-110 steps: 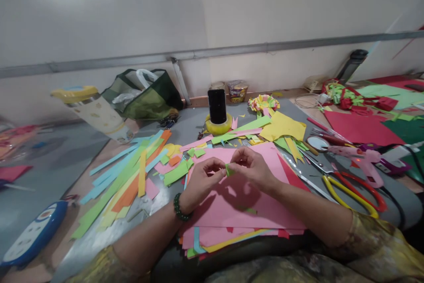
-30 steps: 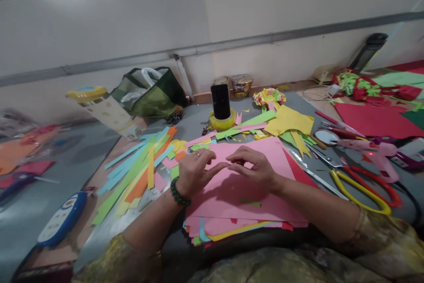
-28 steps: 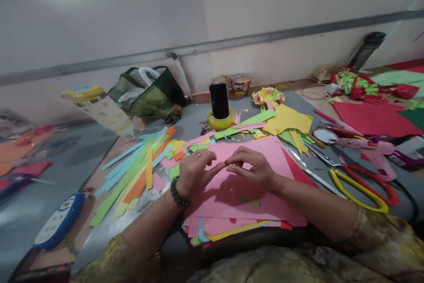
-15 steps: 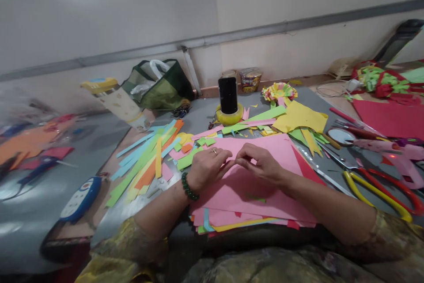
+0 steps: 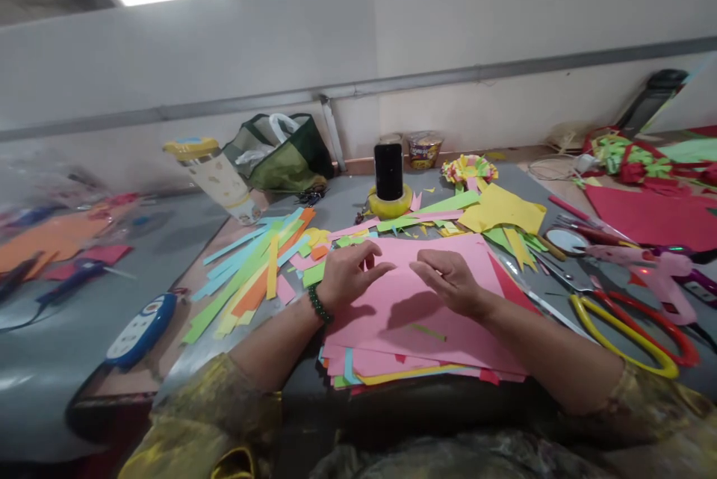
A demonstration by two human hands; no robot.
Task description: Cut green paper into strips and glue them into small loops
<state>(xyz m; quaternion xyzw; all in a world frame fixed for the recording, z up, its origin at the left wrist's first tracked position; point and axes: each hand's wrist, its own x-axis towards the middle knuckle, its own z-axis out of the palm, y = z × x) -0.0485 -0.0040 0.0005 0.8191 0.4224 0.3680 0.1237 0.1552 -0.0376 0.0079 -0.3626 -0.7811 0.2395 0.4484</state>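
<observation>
My left hand [image 5: 352, 273], with a green bead bracelet at the wrist, hovers over a stack of pink paper [image 5: 464, 344]. Its thumb and forefinger are apart, and nothing shows between them. Facing it across a small gap is my right hand [image 5: 448, 281], fingers curled in and thumb pressed against them. Whatever it may hold is hidden. A thin green paper sliver [image 5: 429, 332] lies on the top pink sheet below my hands. Edges of yellow, blue and red paper stick out at the bottom of the stack.
Coloured paper strips [image 5: 252, 270] fan out at left. Scissors [image 5: 621, 344] and a pink glue gun [image 5: 655, 270] lie at right. Behind the stack, a phone [image 5: 388, 171] leans by a yellow tape roll [image 5: 390, 204]. A tumbler [image 5: 221, 184] and green bag [image 5: 291, 158] stand farther back.
My hands have moved apart from where their fingertips met. The left thumb and forefinger have spread, while the right fingers have curled in. The camera view has tilted up slightly.
</observation>
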